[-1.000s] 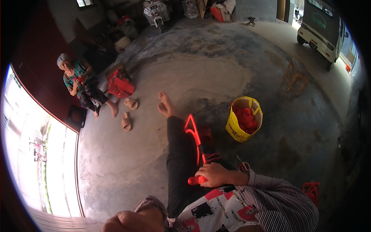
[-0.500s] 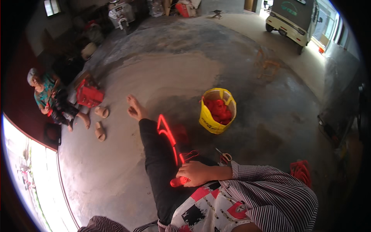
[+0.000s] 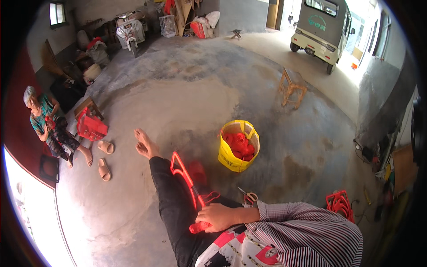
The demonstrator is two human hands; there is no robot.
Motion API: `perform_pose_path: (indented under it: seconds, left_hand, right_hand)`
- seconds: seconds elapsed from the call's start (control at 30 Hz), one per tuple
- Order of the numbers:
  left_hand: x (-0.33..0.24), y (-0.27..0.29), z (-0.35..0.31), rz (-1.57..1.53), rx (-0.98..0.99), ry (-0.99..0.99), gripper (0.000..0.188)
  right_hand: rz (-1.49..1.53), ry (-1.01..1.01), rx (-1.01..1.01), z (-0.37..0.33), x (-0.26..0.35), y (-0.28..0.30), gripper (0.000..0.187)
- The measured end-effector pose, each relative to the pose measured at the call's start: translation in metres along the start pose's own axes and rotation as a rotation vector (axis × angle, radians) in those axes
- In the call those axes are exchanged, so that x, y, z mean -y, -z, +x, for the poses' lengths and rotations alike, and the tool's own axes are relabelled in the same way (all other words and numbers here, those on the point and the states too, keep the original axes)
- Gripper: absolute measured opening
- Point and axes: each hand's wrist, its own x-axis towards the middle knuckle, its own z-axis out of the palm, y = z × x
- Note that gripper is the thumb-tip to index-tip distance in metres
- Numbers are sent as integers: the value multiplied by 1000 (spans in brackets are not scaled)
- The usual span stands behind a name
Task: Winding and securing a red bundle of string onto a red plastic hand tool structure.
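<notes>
And near centre, a red bundle (image 3: 195, 228) was gripped over dark trousers (image 3: 172, 200) by the right hand (image 3: 218, 217), fingers curled snugly round it; the left hand's grip couldn't be told. Beyond, a red strand (image 3: 188, 180) was angled far-left, scissors (image 3: 251, 196) were spotted right, a yellow bag (image 3: 231, 163) farther off!
</notes>
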Motion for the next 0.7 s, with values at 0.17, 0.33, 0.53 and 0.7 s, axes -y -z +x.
perform_pose_path:
  seconds: [0.17, 0.33, 0.53, 0.7]
  left_hand:
    - [17, -9, 12, -84, 2, 3, 56]
    - [-12, -20, 18, -124, 23, 58, 59]
    - [-26, -4, 2, -402, 27, 116, 60]
    - [26, 5, 9, -1293, 73, 229, 63]
  right_hand:
    - [-14, -16, 53, 2, 2, 1, 40]
    - [-30, -21, 88, 2, 3, 3, 47]
    - [-58, 34, 44, 0, 2, 3, 51]
    - [-145, -1, 127, 1, 8, 3, 48]
